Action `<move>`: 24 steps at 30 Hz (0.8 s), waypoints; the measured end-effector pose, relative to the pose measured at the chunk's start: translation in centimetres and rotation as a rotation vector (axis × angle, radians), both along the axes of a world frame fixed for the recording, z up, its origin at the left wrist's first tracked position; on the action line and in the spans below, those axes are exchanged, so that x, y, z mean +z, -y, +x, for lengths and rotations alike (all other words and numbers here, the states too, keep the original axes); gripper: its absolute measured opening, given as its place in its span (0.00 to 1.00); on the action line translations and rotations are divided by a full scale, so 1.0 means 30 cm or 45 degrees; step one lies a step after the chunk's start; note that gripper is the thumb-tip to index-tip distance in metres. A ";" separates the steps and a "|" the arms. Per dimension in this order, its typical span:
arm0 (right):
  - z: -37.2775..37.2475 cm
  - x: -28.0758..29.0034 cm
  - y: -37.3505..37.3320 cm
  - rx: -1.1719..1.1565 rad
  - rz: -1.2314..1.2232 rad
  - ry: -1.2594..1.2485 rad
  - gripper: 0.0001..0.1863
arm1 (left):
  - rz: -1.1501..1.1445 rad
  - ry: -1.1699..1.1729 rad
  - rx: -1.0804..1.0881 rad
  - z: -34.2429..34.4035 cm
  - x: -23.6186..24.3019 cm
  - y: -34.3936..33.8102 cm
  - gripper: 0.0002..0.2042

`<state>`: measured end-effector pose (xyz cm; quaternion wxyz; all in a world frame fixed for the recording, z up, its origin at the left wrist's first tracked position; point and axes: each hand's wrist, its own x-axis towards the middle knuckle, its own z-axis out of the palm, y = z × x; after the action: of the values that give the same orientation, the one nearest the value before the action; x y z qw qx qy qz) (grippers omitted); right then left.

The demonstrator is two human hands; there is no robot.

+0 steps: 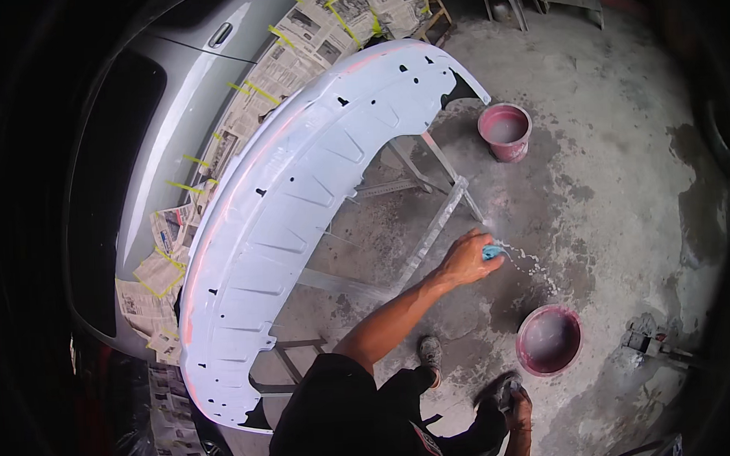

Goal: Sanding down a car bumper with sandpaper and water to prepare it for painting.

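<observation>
Over the wet concrete floor [623, 176], left hand [466, 259] is out at arm's length, fingers curled tight around a small blue cloth/sponge [491, 252], squeezing it; water streams off to the right and down, splashing on the floor just above the near pink bucket [549, 340]. Cloth sits at the fingertip end of the fist, only a bit showing. Right hand [515, 401] is low at the frame's bottom, near the person's shoe, closed around sth small and grey; can't tell what it is, fingers look wrapped not spread. 2nd pink bucket [505, 131] stands farther off, near the far end of the bumper. Big white-primed car bumper [299, 206] lies inner side up on a metal stand [438, 217], left of the hands, not touched by either. Behind it a silver car [173, 130] masked w/ newspaper [292, 52] and yellow tape. Small sander-type tool [647, 342] on the floor right of the near bucket.
</observation>
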<state>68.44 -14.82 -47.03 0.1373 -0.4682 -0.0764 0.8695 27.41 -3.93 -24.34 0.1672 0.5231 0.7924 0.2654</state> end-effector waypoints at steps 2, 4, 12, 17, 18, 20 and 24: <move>0.023 0.076 -0.168 0.235 0.166 0.044 0.10 | 0.188 -0.379 0.266 -0.160 0.397 0.176 0.17; 0.011 0.207 -0.302 0.238 0.332 0.071 0.07 | 0.355 -0.677 0.472 -0.278 0.705 0.329 0.11; -0.299 0.528 -0.491 0.272 0.867 0.194 0.07 | -0.090 -0.845 0.847 -0.712 1.002 0.996 0.20; -0.466 0.625 -0.336 0.338 0.921 0.203 0.16 | -0.009 -1.152 0.450 -0.618 1.002 1.307 0.21; -0.503 0.644 -0.289 0.377 0.969 0.256 0.16 | -0.005 -1.167 0.421 -0.586 1.006 1.384 0.20; -0.490 0.482 -0.234 0.497 1.807 0.193 0.19 | -0.006 -1.126 0.447 -0.526 1.026 1.505 0.20; -0.783 0.882 0.018 0.569 1.445 0.236 0.23 | 0.131 -0.845 0.713 -0.439 0.993 1.773 0.19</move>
<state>44.95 -15.36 -20.57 0.1724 -0.3686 -0.6350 0.6567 14.23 -57.12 5.46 -0.2012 0.3527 0.9003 0.1570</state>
